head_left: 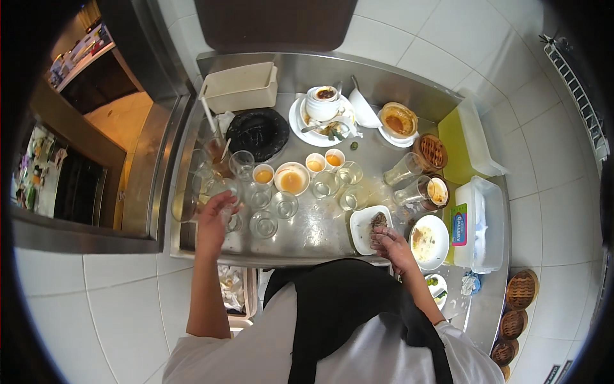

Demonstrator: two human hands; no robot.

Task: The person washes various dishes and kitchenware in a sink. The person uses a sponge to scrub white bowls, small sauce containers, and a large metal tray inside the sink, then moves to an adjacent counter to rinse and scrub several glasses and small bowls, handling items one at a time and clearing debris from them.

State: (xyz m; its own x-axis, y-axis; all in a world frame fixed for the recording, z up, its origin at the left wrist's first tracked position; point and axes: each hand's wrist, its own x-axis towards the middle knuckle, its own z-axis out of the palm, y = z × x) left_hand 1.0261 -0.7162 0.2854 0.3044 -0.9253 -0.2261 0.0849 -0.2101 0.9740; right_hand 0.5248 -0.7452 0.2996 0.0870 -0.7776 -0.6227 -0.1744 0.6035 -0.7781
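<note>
My left hand (217, 206) is at the left of the steel counter, its fingers curled at a clear drinking glass (229, 191) among several others. My right hand (393, 247) reaches into a white square dish (361, 242) near the front edge. Its fingers close on a dark, speckled lump (378, 221), whose kind I cannot make out. Just right of that hand lies a white oval plate (429, 242) with yellowish food remains. Ahead of my hands, a white bowl (292, 180) of orange-brown liquid stands among glasses and small cups (263, 173).
At the back are a beige bin (240, 88), a black round tray (257, 134) and stacked dirty dishes (309, 133). Bamboo steamers (430, 151), tilted glasses (404, 168) and plastic tubs (488, 224) line the right side. Below the front edge sits a waste bin (251, 288).
</note>
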